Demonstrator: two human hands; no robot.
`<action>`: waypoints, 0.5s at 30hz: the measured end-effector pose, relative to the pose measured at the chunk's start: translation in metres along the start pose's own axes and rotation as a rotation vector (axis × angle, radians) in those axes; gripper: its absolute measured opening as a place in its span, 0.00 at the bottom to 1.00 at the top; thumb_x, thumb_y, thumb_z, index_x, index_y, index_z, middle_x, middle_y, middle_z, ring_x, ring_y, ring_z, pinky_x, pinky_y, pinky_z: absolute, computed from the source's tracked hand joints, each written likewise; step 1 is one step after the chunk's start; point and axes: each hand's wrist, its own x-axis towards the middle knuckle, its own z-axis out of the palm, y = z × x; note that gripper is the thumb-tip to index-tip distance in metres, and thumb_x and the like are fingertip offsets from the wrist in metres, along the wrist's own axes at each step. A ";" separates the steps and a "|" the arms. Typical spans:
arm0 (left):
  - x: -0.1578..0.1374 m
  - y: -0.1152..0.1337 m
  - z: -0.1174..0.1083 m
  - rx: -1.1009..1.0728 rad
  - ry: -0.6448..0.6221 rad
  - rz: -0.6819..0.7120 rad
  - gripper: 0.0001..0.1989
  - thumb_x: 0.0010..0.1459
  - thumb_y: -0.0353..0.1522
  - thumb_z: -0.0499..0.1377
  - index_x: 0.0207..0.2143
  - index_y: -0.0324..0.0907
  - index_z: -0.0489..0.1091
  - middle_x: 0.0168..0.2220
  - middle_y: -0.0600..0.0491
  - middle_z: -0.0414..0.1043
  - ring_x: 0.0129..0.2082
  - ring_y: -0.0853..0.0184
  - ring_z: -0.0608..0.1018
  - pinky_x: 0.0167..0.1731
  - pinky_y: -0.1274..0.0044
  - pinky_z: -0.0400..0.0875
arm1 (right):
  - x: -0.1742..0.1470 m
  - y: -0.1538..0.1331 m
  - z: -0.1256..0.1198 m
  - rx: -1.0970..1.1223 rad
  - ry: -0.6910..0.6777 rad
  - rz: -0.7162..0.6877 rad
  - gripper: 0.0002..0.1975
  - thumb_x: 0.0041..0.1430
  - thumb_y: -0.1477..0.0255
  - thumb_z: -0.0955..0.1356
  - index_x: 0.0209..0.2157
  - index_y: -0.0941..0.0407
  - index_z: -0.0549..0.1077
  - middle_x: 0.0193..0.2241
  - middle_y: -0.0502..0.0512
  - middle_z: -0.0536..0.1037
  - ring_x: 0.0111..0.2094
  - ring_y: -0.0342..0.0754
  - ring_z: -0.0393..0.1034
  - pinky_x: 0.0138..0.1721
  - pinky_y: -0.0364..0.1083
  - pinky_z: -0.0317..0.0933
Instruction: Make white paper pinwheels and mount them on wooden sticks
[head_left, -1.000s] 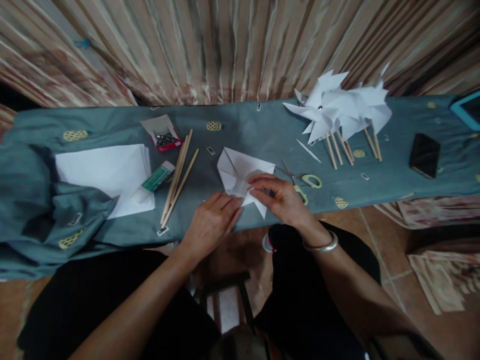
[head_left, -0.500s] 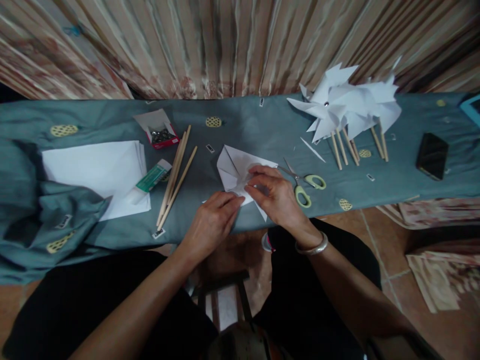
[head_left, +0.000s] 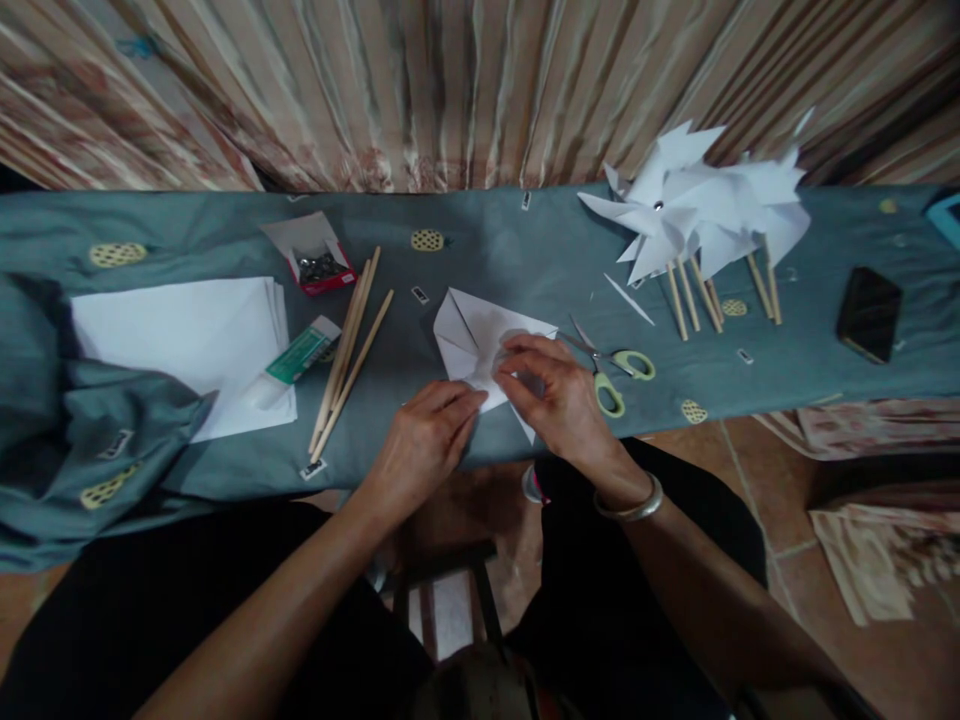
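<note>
A sheet of white paper (head_left: 489, 322), partly folded with creases and flaps, lies on the table in front of me. My left hand (head_left: 431, 432) has its fingers pressed together on the paper's near left edge. With thumb and forefinger pinched, my right hand (head_left: 555, 392) is closed at the paper's middle, probably on one of its flaps; the fingers partly hide that spot. A silver bangle (head_left: 634, 505) circles my right wrist. Just right of that hand lie open scissors (head_left: 611, 370) with light green handles.
White paper pinwheels (head_left: 694, 205) on wooden sticks lie at the back right, near a black phone (head_left: 868, 315). Left are loose wooden sticks (head_left: 345, 355), a glue stick (head_left: 294, 362), an open box of metal pins (head_left: 319, 265) and stacked paper (head_left: 180, 325). A pleated curtain (head_left: 450, 90) hangs behind.
My hands stay almost in place on the paper, with only a slight shift of the right fingers. The whole view has moved a little.
</note>
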 end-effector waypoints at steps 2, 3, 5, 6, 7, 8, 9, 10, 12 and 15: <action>0.001 0.000 0.000 -0.005 0.002 -0.007 0.10 0.63 0.27 0.54 0.44 0.37 0.73 0.37 0.48 0.75 0.37 0.66 0.77 0.38 0.75 0.75 | -0.001 0.000 -0.001 -0.012 -0.003 -0.005 0.04 0.58 0.75 0.68 0.32 0.55 0.76 0.45 0.56 0.77 0.49 0.52 0.71 0.53 0.53 0.62; 0.001 0.000 0.000 -0.004 0.002 -0.011 0.11 0.63 0.27 0.54 0.44 0.37 0.73 0.37 0.48 0.75 0.37 0.66 0.77 0.38 0.75 0.75 | -0.001 -0.001 -0.001 -0.017 -0.004 -0.009 0.04 0.58 0.74 0.67 0.32 0.55 0.76 0.45 0.56 0.77 0.49 0.52 0.71 0.53 0.53 0.62; 0.001 0.000 0.000 0.003 -0.004 -0.017 0.11 0.63 0.27 0.54 0.44 0.38 0.73 0.37 0.49 0.75 0.37 0.66 0.77 0.39 0.75 0.75 | -0.002 -0.001 -0.002 -0.026 -0.002 -0.016 0.05 0.59 0.74 0.67 0.32 0.55 0.76 0.46 0.56 0.77 0.49 0.52 0.70 0.53 0.53 0.63; 0.002 0.000 0.000 0.006 -0.010 -0.021 0.11 0.63 0.27 0.53 0.44 0.38 0.73 0.37 0.49 0.75 0.38 0.67 0.78 0.39 0.75 0.75 | -0.002 -0.002 -0.002 -0.030 -0.002 -0.021 0.05 0.59 0.74 0.67 0.33 0.55 0.76 0.46 0.56 0.77 0.49 0.52 0.70 0.54 0.53 0.63; 0.002 0.000 0.000 0.007 -0.016 -0.024 0.11 0.63 0.27 0.53 0.44 0.38 0.73 0.38 0.48 0.76 0.38 0.66 0.78 0.39 0.75 0.75 | -0.003 -0.003 -0.002 -0.036 -0.004 -0.026 0.05 0.59 0.74 0.67 0.33 0.55 0.76 0.46 0.56 0.77 0.49 0.52 0.70 0.54 0.53 0.63; 0.002 0.001 -0.001 0.005 -0.019 -0.026 0.11 0.63 0.27 0.53 0.44 0.37 0.73 0.38 0.48 0.76 0.38 0.66 0.78 0.39 0.75 0.75 | -0.003 -0.003 -0.002 -0.045 -0.009 -0.033 0.06 0.60 0.74 0.66 0.34 0.55 0.76 0.47 0.56 0.76 0.50 0.52 0.69 0.55 0.54 0.62; 0.002 0.001 -0.001 0.001 -0.023 -0.029 0.11 0.63 0.27 0.53 0.44 0.37 0.73 0.38 0.48 0.76 0.38 0.66 0.78 0.40 0.74 0.75 | -0.004 -0.004 -0.002 -0.056 -0.018 -0.041 0.07 0.61 0.73 0.65 0.36 0.55 0.77 0.48 0.57 0.76 0.51 0.53 0.68 0.55 0.54 0.62; 0.002 0.001 -0.001 -0.003 -0.025 -0.033 0.12 0.63 0.27 0.53 0.44 0.37 0.73 0.38 0.47 0.76 0.39 0.66 0.78 0.40 0.74 0.75 | -0.005 -0.004 -0.002 -0.067 -0.028 -0.053 0.08 0.62 0.73 0.65 0.38 0.54 0.77 0.49 0.57 0.75 0.52 0.53 0.67 0.55 0.55 0.62; 0.002 0.002 -0.001 -0.007 -0.026 -0.042 0.12 0.63 0.27 0.52 0.44 0.37 0.73 0.38 0.47 0.76 0.39 0.66 0.78 0.40 0.74 0.75 | -0.006 -0.005 -0.002 -0.085 -0.047 -0.076 0.12 0.63 0.74 0.62 0.42 0.54 0.76 0.53 0.58 0.72 0.54 0.54 0.65 0.56 0.56 0.62; 0.002 0.002 -0.001 0.005 -0.025 -0.047 0.12 0.63 0.27 0.52 0.44 0.38 0.73 0.38 0.48 0.76 0.38 0.66 0.78 0.40 0.74 0.75 | -0.008 -0.004 -0.001 -0.086 -0.075 -0.095 0.17 0.63 0.76 0.60 0.48 0.51 0.74 0.57 0.56 0.68 0.57 0.56 0.62 0.58 0.59 0.61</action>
